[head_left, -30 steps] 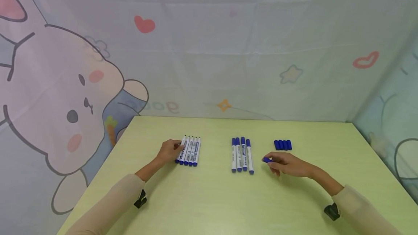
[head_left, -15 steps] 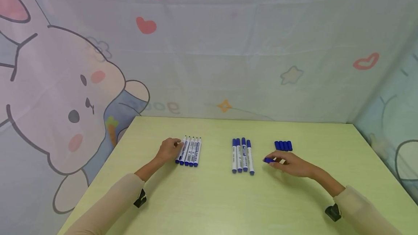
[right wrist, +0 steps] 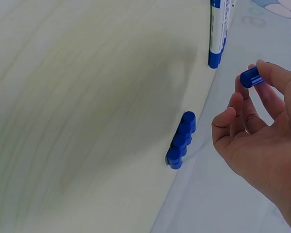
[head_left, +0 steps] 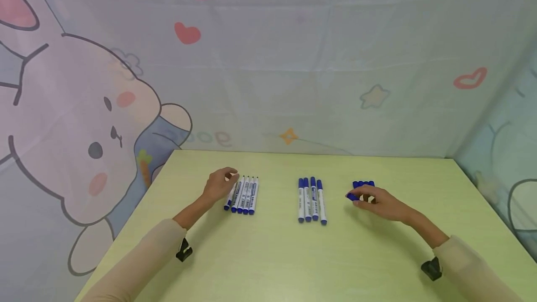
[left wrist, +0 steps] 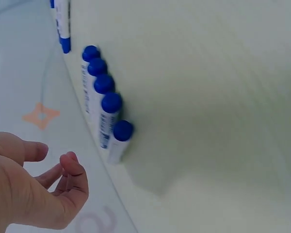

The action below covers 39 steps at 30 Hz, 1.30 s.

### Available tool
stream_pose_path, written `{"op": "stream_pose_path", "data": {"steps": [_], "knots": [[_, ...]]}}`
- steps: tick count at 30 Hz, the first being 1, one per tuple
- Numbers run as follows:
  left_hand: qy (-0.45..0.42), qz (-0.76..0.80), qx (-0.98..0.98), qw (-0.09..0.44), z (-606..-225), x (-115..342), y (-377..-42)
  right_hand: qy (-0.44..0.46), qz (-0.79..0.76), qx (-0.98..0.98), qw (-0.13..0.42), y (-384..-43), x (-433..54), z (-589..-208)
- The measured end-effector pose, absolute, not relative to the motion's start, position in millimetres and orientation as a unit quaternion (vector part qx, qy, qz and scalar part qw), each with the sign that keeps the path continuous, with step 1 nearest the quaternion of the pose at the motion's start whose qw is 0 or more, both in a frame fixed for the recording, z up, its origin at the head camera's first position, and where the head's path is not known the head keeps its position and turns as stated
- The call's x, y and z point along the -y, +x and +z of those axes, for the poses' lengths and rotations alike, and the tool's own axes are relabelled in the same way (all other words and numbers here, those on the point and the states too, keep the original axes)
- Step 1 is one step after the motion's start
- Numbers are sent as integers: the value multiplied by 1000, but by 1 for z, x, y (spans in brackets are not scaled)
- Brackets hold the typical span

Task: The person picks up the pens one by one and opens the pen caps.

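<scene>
Pinches a smooth blue cap (right wrist: 251, 77) in the right hand (right wrist: 266, 141), near four cylindrical caps (right wrist: 182, 138) part-hidden in the head view. Only there, shows five white markers (head_left: 247, 195) as uncapped, beside the left hand (head_left: 217, 184), loosely parted and holding nothing.

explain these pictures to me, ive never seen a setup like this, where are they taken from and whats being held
There is no machine, just a person's bare left hand and right hand. The wide pictures come from a camera worn on the head; the close ones, from cameras on the left and right wrists. On the yellow-green table lie five uncapped white markers with blue ends, four white markers with blue caps on, and four loose blue cylindrical caps in a row. The right hand pinches another blue cap. The left hand is near the uncapped markers, seemingly holding nothing.
</scene>
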<state>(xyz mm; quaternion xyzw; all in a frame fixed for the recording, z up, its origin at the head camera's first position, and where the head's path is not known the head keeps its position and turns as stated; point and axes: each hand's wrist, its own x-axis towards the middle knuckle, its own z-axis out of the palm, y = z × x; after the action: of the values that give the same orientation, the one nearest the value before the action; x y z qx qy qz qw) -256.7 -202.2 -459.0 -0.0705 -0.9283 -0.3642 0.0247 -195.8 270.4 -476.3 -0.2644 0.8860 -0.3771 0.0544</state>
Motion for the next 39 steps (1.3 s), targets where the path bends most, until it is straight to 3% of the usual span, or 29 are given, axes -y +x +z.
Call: {"op": "stream_pose_path", "data": {"steps": [10,25,39], "knots": [[-136,-446,884,-36,-437,167,-240,-189,-420,-886,51,-203,-288,-474],[-266,-474,831,-123,-448,140,-223,-118,-437,-891,19,-213,-310,-485],[-307,-467,819,-129,-460,130,-218,-42,-420,-907,-12,-221,-322,-498]]}}
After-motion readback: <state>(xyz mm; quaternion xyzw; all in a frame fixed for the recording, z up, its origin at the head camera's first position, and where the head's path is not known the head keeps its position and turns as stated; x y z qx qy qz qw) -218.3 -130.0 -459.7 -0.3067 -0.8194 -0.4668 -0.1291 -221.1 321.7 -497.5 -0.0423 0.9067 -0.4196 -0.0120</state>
